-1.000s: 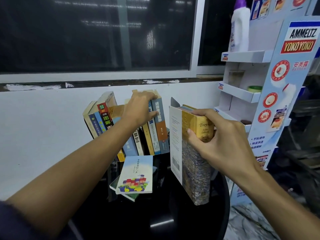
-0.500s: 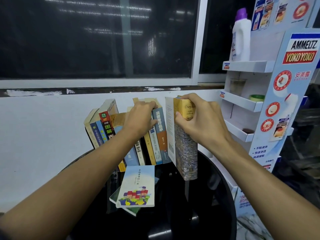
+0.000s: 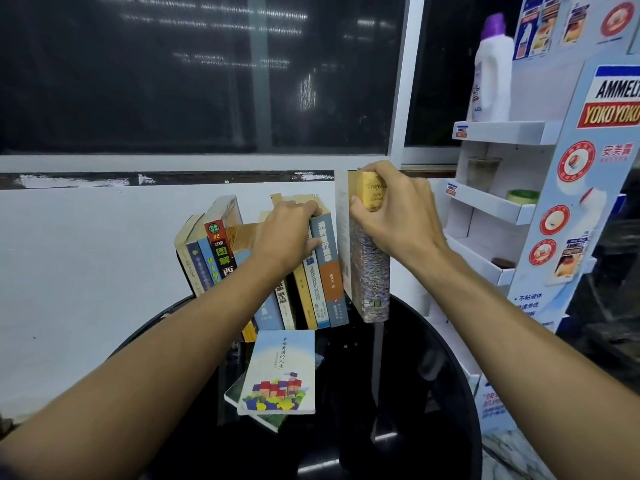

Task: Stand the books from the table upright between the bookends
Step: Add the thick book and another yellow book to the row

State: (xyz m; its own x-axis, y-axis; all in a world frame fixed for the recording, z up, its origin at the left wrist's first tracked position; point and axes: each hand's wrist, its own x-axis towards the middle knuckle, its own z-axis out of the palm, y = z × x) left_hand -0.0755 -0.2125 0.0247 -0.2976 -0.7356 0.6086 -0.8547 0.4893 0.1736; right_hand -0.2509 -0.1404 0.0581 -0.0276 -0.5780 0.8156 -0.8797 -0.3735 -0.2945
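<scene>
Bench: round, glossy black, nearest the camera.
Flat books: a pale blue paperback lies face up on the bench, on top of a green-edged book, just in front of the row.
Standing books: a row with spines facing out, the left ones leaning left, the right ones nearly upright.
Left hand: on the row's top, fingers curled over the upper edges, thumb against a spine, holding the standing books.
Thick book: upright with a gold-topped, patterned spine, against the right end of the row; whether its foot touches the bench cannot be told.
Right hand: clasps the thick book's top, thumb on the spine.
Display stand: white cardboard shelves, right of the bench.
Bottle: white with a purple cap, on the top shelf.
Window: dark, behind the white wall.
</scene>
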